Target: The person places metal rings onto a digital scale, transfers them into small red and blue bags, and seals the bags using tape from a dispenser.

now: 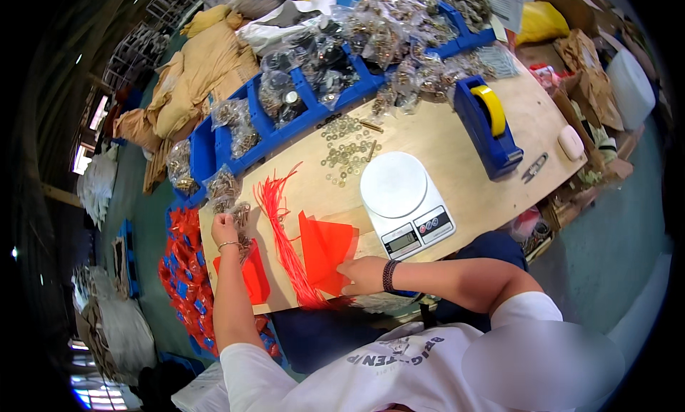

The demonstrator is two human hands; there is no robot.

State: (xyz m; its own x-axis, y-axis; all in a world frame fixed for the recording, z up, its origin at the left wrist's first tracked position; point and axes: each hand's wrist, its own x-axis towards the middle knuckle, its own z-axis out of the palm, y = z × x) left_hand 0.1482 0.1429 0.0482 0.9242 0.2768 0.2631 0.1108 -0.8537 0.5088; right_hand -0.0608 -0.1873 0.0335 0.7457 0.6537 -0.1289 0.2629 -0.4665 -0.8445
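My left hand is closed at the left edge of the table, beside small clear bags of metal hardware. What its fingers pinch is too small to make out. On the right, my right hand grips the lower right edge of a flat red bag, its fingers partly hidden. Between the hands lies a bundle of thin red ties, its strands fanned out at the far end. Another flat red bag lies under my left forearm, partly covered.
A white digital scale stands right of the red bag. Loose washers lie beyond, before blue bins of bagged hardware. A blue tape dispenser, snips and filled red bags flank the work area.
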